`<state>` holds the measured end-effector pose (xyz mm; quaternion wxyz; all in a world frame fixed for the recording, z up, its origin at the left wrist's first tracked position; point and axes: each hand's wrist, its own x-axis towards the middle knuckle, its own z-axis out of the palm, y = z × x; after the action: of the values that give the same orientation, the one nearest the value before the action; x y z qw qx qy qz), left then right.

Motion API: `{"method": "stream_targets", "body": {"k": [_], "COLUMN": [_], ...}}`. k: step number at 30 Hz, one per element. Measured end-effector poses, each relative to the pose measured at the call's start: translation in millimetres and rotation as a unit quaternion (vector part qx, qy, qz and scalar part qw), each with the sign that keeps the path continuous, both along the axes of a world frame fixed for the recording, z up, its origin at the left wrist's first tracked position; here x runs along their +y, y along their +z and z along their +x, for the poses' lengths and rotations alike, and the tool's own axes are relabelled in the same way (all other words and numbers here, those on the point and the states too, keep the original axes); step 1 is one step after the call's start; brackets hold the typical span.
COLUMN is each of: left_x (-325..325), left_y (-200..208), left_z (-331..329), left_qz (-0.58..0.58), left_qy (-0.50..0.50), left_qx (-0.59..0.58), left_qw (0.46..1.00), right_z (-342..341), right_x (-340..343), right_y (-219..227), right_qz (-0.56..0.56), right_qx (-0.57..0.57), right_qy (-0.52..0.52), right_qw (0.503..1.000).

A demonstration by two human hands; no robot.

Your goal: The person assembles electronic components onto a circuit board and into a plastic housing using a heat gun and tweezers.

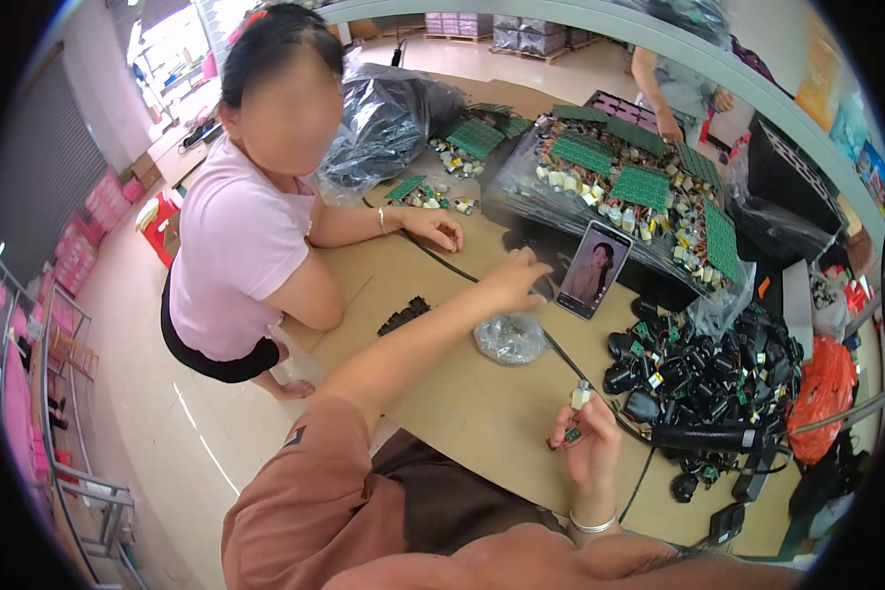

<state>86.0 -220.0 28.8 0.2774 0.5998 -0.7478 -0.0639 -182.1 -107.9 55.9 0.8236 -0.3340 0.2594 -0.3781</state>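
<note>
My left hand (513, 283) reaches far across the table, its fingers bent and blurred beside a dark rounded piece (542, 286); whether it grips that piece I cannot make out. Nearer to me, my right hand (596, 447) is raised with a small motor (581, 394), silver and whitish, pinched at the fingertips. A little green circuit board (571, 435) hangs by the same fingers, seemingly wired to the motor. Between my hands lies a clear plastic bag (510, 340) of small parts. A phone (595, 269) stands upright just right of my left hand, showing a person on its screen.
Black housings with small boards (703, 379) are heaped at the right. Behind the phone, wired motors and green board panels (642, 185) fill a plastic-lined box. A black cable (566, 362) crosses the table. A co-worker in pink (236, 231) leans on the left edge.
</note>
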Motion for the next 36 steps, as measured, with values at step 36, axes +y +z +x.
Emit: {"method": "stream_targets", "body": {"k": [36], "left_x": [219.2], "left_y": [-21.5], "left_z": [-32.4], "left_qz": [0.024], "left_qy": [0.016], "left_qx": [0.250], "left_qw": [0.968], "right_z": [-2.5], "right_x": [-12.5], "right_y": [-12.8], "right_qz": [-0.284], "right_qx": [0.308], "right_qy": [-0.088], "right_qw": [0.904]}}
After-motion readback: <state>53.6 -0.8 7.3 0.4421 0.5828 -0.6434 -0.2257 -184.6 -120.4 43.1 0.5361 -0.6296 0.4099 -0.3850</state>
